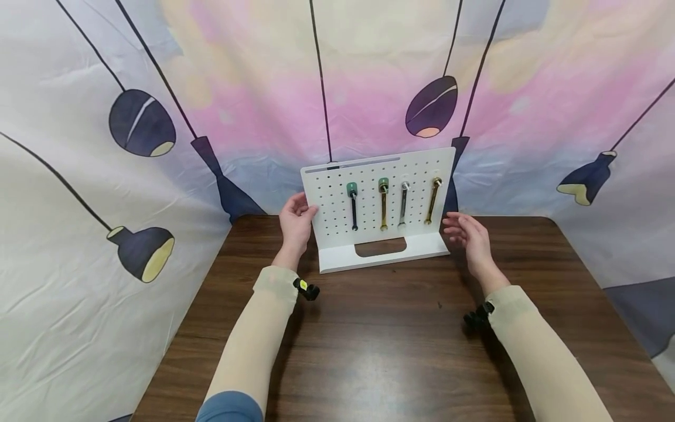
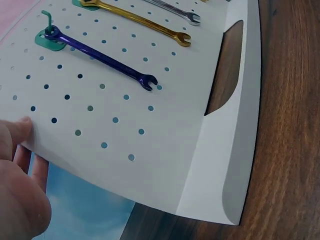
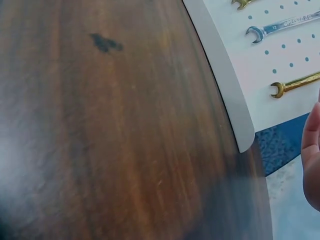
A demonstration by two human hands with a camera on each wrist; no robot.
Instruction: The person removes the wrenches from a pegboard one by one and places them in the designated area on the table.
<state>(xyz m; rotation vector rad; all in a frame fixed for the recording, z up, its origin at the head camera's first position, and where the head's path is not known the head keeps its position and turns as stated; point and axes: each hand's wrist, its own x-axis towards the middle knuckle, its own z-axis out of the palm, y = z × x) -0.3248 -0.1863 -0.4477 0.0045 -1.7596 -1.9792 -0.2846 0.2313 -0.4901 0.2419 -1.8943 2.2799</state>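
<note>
A white pegboard stand [image 1: 333,220] stands on the table, its left end angled nearer to me. My left hand [image 1: 296,225] pinches its left edge, thumb on the front face and fingers behind, as the left wrist view shows. Combination wrenches hang from hooks: a dark blue-purple wrench [image 2: 102,57], a gold wrench [image 1: 384,212], a silver wrench [image 1: 403,206] and, farthest right, another gold wrench [image 1: 432,204]. Beside the right edge, my right hand [image 1: 471,239] holds nothing, its fingers loosely bent and apart from the board. Only part of that hand shows in the right wrist view.
Green backing pieces [image 1: 351,189] sit behind the two leftmost hooks. The stand's base has a long cut-out. Brown wood-grain table [image 1: 379,328] extends in front, with a small dark mark [image 3: 106,43] on it. A fabric backdrop [image 1: 253,76] printed with lamps hangs behind.
</note>
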